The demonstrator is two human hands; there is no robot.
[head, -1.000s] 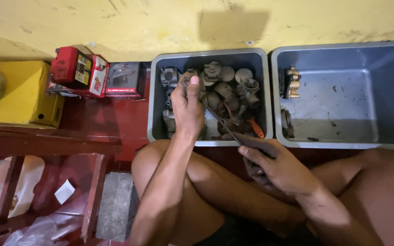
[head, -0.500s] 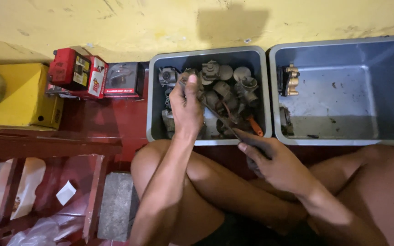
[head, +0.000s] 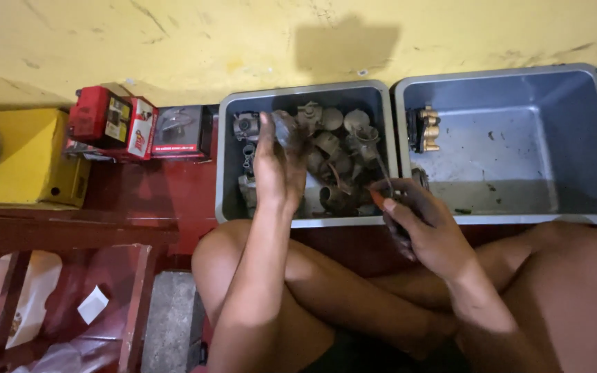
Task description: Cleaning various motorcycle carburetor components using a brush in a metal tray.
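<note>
I sit cross-legged in front of two grey plastic tubs. My left hand is raised over the left tub and grips a dirty metal part at its fingertips. That tub holds several greasy metal carburetor-like parts. My right hand rests at the tub's near right corner, closed on a screwdriver with an orange handle, its shaft pointing up into the tub. The right tub holds a brass-coloured part at its far left side.
A yellow wall runs behind the tubs. Left of them sit a red box, a small red-and-white box and a dark box, then a yellow box. A dark red wooden bench and a concrete block lie near left.
My left hand has lifted the metal part a little higher over the left tub. My right hand with the screwdriver has moved up toward the tub's near right corner.
</note>
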